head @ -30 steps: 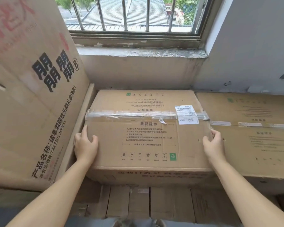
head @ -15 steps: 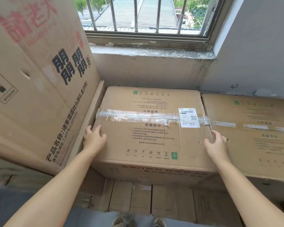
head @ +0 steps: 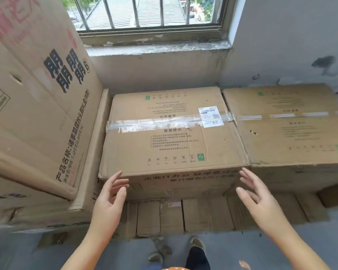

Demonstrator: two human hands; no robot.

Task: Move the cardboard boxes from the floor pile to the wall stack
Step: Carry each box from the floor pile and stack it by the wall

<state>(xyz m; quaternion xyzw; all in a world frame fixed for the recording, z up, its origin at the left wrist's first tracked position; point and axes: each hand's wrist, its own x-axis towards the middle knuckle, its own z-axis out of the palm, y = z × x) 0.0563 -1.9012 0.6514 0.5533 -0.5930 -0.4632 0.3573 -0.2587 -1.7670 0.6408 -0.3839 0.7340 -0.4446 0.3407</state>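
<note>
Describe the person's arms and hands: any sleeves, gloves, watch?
Both forearms are bare as far as the frame shows, with no sleeve in view. The left hand and right hand wear no gloves, and no rings, watch or wristband show.

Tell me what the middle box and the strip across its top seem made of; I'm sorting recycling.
The middle box looks like matte brown corrugated cardboard, creased and dented at the edges. The strip seems to be clear glossy plastic tape, wrinkled and catching light.
</note>
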